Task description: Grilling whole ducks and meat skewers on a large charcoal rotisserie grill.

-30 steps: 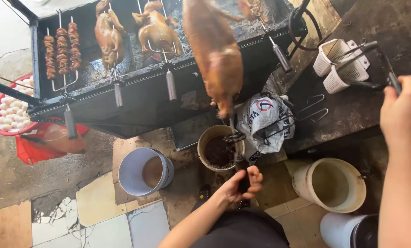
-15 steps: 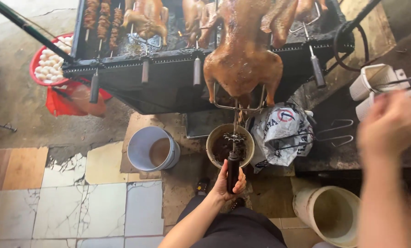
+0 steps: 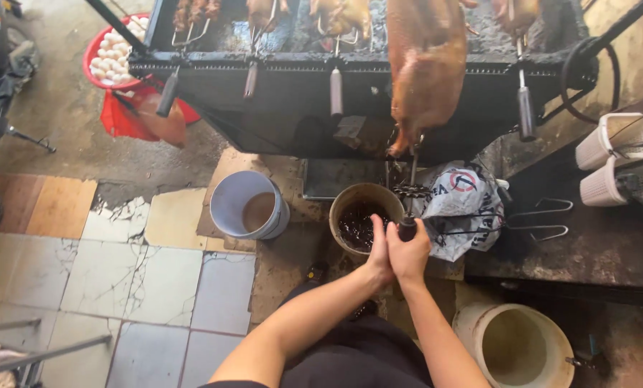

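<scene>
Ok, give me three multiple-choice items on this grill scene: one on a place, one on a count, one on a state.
1. Where is the dark sauce bucket?
A. on the grill
B. on the ground under the hanging duck
C. inside the red basin

2. How many hands grip the spit handle?
A. none
B. one
C. two

3. How is the duck held?
A. hanging head down on the spit, over the bucket
B. lying flat on the tiles
C. sunk in the white bucket

Answers: 1 B, the bucket stands right below the duck. 2 C, the left hand and right hand both close round the handle. 3 A, it hangs from the spit above the sauce.
</scene>
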